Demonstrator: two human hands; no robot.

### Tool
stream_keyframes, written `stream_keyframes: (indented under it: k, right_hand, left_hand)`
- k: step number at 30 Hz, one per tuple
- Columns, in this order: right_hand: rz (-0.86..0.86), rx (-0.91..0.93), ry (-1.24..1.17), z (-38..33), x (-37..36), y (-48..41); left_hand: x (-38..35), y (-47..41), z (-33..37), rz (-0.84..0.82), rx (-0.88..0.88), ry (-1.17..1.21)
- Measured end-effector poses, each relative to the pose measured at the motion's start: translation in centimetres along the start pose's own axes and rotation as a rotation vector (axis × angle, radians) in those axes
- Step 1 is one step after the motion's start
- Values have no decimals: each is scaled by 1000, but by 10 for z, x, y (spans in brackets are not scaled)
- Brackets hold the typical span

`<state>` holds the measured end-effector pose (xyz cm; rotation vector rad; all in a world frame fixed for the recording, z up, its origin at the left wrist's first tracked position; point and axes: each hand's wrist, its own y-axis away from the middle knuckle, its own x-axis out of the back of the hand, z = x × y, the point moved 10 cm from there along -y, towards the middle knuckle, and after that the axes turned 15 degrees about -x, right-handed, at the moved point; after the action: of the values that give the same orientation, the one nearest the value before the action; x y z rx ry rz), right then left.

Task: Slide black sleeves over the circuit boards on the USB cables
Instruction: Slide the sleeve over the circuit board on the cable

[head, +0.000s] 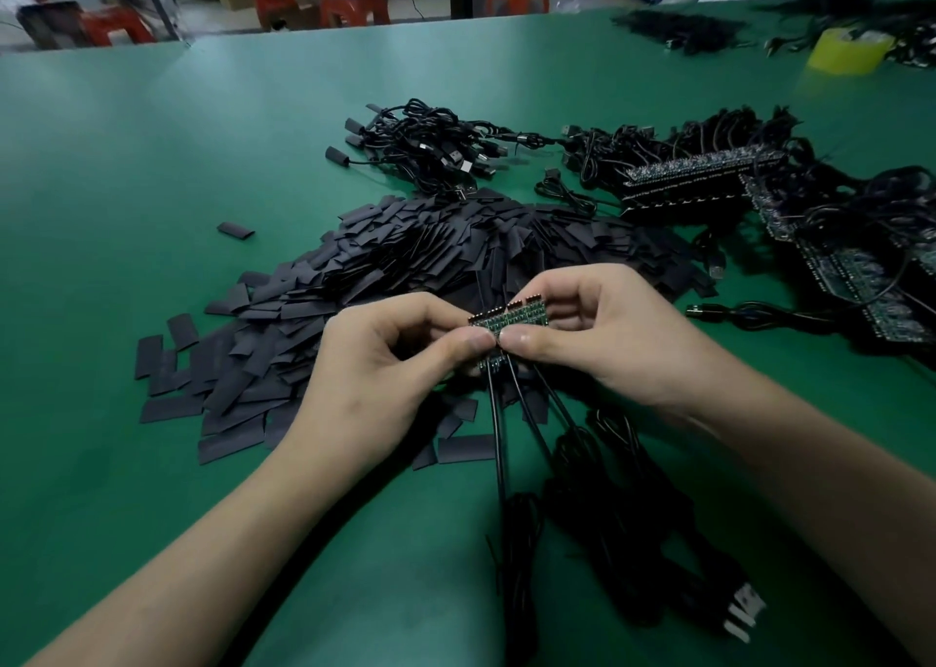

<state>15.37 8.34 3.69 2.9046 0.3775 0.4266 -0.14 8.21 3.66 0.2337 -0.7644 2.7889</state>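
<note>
Circuit boards [509,318] pinched between left hand [390,362], right hand [602,332].

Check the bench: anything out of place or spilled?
One black sleeve lies alone on the green table, apart from the sleeve pile, to its left. Nothing else stands out.

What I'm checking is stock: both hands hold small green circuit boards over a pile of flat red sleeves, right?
No: the head view shows the left hand and right hand holding the small green circuit boards over a pile of flat black sleeves, not red.
</note>
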Motion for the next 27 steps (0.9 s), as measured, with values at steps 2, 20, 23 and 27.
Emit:
stream_keyframes:
  k: [2,20,23,27]
  right_hand:
    - [4,-1,-24,1,-1,1]
    - [-222,-139,159,8,17,-1]
    - [-32,-130,454,5,56,4]
    - [117,141,575,-30,37,13]
  left_hand:
    - [-5,-1,1,-40,-5,29]
    - [1,-3,0,28,62,262]
    - [7,-5,8,18,-46,119]
    - [8,-6,24,38,-215,-38]
